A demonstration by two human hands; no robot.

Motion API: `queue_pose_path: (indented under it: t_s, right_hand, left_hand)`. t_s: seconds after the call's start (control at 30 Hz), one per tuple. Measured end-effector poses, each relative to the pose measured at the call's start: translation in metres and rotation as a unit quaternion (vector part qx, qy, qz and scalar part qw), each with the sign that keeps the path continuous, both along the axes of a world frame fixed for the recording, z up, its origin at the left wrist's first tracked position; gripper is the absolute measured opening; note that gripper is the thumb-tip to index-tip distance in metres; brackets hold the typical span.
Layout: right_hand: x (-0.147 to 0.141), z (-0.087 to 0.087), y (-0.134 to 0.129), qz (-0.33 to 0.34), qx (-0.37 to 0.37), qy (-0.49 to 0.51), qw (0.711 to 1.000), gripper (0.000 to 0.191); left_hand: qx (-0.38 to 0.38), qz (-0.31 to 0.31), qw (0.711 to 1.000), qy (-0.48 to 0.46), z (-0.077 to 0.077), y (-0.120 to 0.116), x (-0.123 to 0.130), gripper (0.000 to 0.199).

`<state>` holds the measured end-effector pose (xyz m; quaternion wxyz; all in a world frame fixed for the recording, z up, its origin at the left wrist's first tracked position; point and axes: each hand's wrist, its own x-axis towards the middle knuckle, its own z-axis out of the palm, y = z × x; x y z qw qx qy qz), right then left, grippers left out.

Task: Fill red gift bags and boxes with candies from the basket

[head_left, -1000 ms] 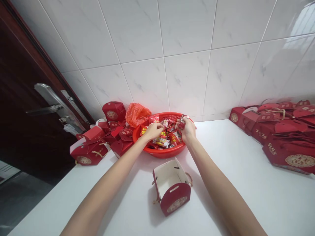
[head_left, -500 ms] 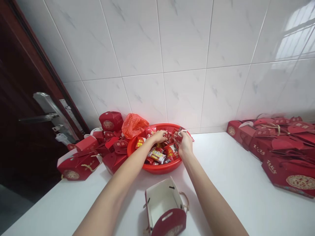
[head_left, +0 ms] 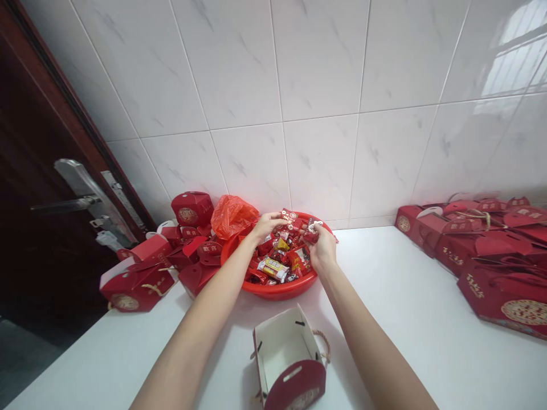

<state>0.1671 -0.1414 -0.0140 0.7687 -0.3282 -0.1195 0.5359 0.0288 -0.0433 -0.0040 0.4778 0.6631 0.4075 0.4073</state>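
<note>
— One open gift box sits nearest you on the white counter, and I see nothing inside it. So the filling isn't done?

— Not by the look of it. Your left hand pinches a small red sweet packet over the red basin of wrapped sweets; your right hand is closed on several candies. Closed gift boxes lie far right, more boxes far left.
</note>
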Motion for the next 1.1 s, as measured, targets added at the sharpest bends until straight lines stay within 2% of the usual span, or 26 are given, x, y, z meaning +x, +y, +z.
queue_pose_path:
  t_s: [0.17, 0.4, 0.47, 0.6, 0.67, 0.83, 1.0, 1.1]
  right_hand:
    - [-0.002, 0.000, -0.004, -0.005, 0.018, -0.035, 0.999, 0.008]
    - [-0.001, 0.001, -0.007, 0.039, 0.010, -0.049, 0.998, 0.018]
    - [0.000, 0.001, -0.007, 0.043, 0.007, -0.054, 0.998, 0.016]
    - [0.002, 0.001, -0.005, 0.027, -0.009, -0.050, 0.998, 0.015]
    - [0.002, 0.000, -0.004, 0.017, -0.013, -0.040, 0.999, 0.015]
    - [0.002, -0.002, -0.001, -0.006, -0.017, -0.018, 1.000, 0.013]
    - [0.004, -0.006, 0.003, -0.023, -0.011, -0.025, 0.999, 0.013]
    - [0.005, -0.007, 0.004, -0.032, -0.004, -0.028, 0.999, 0.014]
  left_hand:
    - [-0.026, -0.082, 0.996, -0.019, 0.002, -0.010, 0.005, 0.040]
    - [-0.026, -0.127, 0.991, 0.015, 0.003, -0.014, 0.008, 0.037]
    - [-0.015, -0.101, 0.994, 0.031, 0.002, -0.010, 0.007, 0.038]
    - [0.050, 0.053, 0.988, 0.136, -0.006, 0.006, 0.002, 0.035]
    - [0.064, 0.091, 0.976, 0.187, -0.011, 0.012, -0.002, 0.028]
    - [0.086, 0.075, 0.949, 0.293, -0.023, 0.014, -0.004, 0.014]
    - [0.091, 0.052, 0.923, 0.370, -0.029, 0.010, 0.005, 0.037]
    - [0.080, 0.048, 0.915, 0.394, -0.029, 0.010, 0.007, 0.036]
